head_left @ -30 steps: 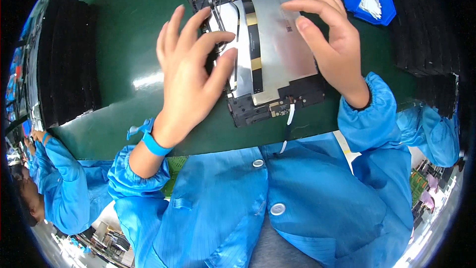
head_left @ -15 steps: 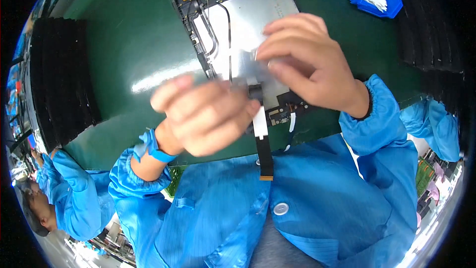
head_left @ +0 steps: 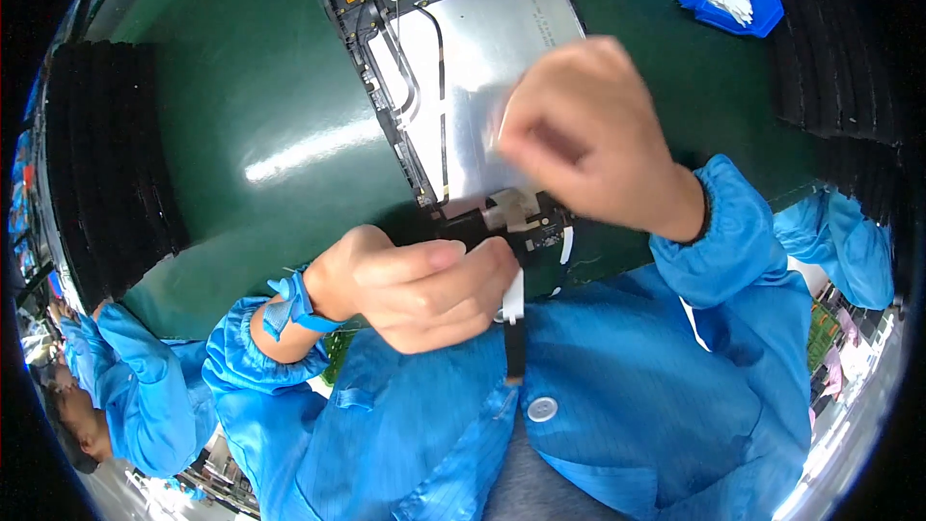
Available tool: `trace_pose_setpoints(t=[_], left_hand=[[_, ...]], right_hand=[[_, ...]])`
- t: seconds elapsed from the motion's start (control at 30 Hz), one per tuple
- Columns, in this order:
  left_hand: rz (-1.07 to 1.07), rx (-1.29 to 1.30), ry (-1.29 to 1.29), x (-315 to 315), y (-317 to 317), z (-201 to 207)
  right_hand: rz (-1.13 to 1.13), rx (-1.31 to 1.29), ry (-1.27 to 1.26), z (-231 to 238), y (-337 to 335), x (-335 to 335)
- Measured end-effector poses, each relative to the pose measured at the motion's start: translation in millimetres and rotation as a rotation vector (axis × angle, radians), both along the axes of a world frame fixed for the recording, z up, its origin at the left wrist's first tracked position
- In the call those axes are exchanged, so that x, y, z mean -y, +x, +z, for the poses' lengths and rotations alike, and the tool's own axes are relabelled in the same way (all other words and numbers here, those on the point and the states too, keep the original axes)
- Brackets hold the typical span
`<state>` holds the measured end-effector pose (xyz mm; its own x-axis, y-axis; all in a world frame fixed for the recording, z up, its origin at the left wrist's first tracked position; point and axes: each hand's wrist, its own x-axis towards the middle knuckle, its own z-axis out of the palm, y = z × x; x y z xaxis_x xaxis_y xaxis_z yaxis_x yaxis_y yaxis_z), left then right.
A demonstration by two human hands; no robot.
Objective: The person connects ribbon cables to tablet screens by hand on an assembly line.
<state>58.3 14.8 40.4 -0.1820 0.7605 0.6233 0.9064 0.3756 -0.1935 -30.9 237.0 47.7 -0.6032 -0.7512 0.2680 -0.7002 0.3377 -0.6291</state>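
Observation:
An opened tablet-like device (head_left: 477,68) with a silver metal plate, a black frame and thin cables lies in front of me. My left hand (head_left: 424,289) is closed at its near edge, fingers curled around a flat ribbon cable (head_left: 515,352). The cable's white section and black tail hang down in front of my blue smock. My right hand (head_left: 588,135) hovers over the plate's right side, thumb and fingers pinched together and blurred. Something pale shows at its fingertips, too smeared to name. A strip of translucent tape (head_left: 516,207) lies at the device's near end.
A blue bin (head_left: 762,0) with white pieces stands at the far right of the green mat (head_left: 251,106). Black ridged strips (head_left: 111,145) edge the table on both sides. Another person in a blue smock (head_left: 159,396) sits at the left; a blue sleeve (head_left: 839,241) shows at right.
My left hand has moved down toward me, and the ribbon cable has shifted lower with it. My right hand has closed into a tighter pinch. The translucent tape at the near end is now uncovered.

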Motion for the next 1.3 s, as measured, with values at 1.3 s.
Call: trace_pose_setpoints(t=[1.3], left_hand=[[0.534, 0.886, 0.622, -7.5, -41.7, -27.5]], right_hand=[[0.203, -0.252, 0.311, -0.8, -25.5, -3.7]])
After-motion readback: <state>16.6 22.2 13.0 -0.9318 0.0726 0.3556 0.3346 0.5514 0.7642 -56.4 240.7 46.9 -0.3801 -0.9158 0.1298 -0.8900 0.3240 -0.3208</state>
